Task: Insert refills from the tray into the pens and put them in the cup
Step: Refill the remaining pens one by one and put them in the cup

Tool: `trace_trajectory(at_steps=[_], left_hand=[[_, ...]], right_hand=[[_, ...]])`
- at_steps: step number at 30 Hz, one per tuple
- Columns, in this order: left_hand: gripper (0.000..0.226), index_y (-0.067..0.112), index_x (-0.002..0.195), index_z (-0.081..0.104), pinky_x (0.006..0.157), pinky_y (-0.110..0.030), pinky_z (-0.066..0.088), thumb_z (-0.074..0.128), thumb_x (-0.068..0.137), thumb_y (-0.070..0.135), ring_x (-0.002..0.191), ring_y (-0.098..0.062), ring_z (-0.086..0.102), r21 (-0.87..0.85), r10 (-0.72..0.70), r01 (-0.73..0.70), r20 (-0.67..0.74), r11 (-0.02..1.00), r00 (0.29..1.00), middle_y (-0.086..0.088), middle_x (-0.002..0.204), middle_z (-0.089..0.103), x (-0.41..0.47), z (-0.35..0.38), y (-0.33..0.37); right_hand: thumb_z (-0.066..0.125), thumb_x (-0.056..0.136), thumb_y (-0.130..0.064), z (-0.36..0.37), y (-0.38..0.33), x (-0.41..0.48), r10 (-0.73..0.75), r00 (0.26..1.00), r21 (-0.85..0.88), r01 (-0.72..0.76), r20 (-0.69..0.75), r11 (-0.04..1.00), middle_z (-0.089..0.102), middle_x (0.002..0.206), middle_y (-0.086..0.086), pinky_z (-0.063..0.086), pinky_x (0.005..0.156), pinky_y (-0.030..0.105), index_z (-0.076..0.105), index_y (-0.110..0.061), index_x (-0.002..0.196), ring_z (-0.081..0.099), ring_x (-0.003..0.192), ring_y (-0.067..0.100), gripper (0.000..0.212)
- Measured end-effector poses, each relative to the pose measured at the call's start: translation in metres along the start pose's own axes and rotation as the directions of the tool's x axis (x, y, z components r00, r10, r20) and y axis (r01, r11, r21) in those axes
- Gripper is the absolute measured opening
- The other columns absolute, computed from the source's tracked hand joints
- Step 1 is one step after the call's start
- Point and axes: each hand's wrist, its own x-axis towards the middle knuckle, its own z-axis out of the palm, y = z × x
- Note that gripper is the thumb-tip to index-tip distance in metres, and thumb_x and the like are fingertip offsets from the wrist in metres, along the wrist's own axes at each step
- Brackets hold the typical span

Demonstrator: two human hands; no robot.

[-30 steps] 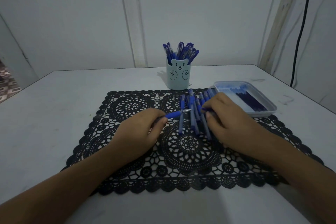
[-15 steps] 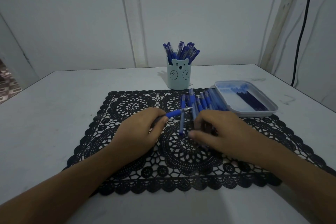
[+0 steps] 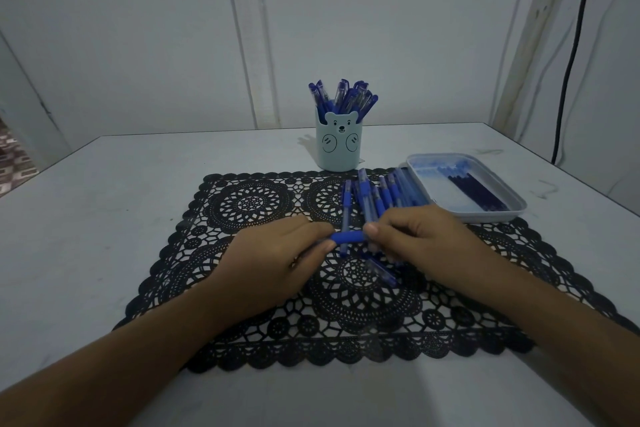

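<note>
Both hands meet over the middle of the black lace mat [image 3: 242, 204]. My left hand [image 3: 270, 256] grips a blue pen [image 3: 347, 237] by its barrel, the blue grip section showing between the hands. My right hand [image 3: 419, 239] pinches the pen's tip end, and a clear cap-like piece [image 3: 381, 269] shows below its fingers. Behind the hands, a pile of blue pens [image 3: 377, 194] lies on the mat. The pale bear-face cup [image 3: 338, 146] at the back holds several blue pens. The light blue tray [image 3: 516, 215] at the right holds dark refills [image 3: 476, 192].
The white table [image 3: 104, 204] ends at a wall behind the cup. A black cable [image 3: 571, 55] hangs down the wall at the far right. The table's left edge drops off toward a patterned floor.
My right hand came away from the pen pile, moved left and closed on the tip of the pen in my left hand. My left hand stayed almost still.
</note>
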Motion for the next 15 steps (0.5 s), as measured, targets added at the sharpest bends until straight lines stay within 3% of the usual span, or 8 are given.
trace_trajectory(at_steps=[4,10,15], left_hand=[[0.027,0.017,0.104,0.063,0.05,-0.024,0.042,0.042,0.094,0.031,0.057,-0.006,0.052,-0.123,-0.027,0.037,0.084,0.992,0.996,0.006,0.068,0.061,0.0004,-0.001,-0.0003],[0.04,0.017,0.098,0.065,0.044,-0.023,0.035,0.033,0.093,0.04,0.047,-0.011,0.048,-0.294,-0.128,0.171,0.159,0.941,0.979,0.004,0.054,0.053,0.0012,0.0007,-0.0021],[0.03,0.027,0.099,0.061,0.047,-0.016,0.035,0.035,0.092,0.041,0.053,-0.005,0.048,-0.252,-0.144,0.175,0.139,0.952,0.98,0.013,0.057,0.05,0.0024,-0.0001,-0.0016]], right_hand=[[0.049,0.082,-0.043,-0.0006,0.0008,-0.001,-0.084,0.996,-0.047,0.084,-0.006,0.995,0.055,0.055,-0.001,0.035,0.047,0.017,0.059,-0.029,0.066,0.043,0.048,0.006,0.024],[0.049,0.079,-0.046,-0.0031,0.0027,0.0,-0.246,0.969,-0.171,0.239,-0.02,0.956,0.054,0.056,-0.011,0.037,0.048,0.014,0.057,-0.031,0.073,0.05,0.057,0.009,0.018],[0.048,0.07,-0.059,-0.0034,0.0031,0.0003,-0.173,0.985,-0.116,0.169,-0.026,0.979,0.058,0.062,-0.002,0.039,0.051,0.017,0.062,-0.026,0.076,0.049,0.055,0.006,0.036]])
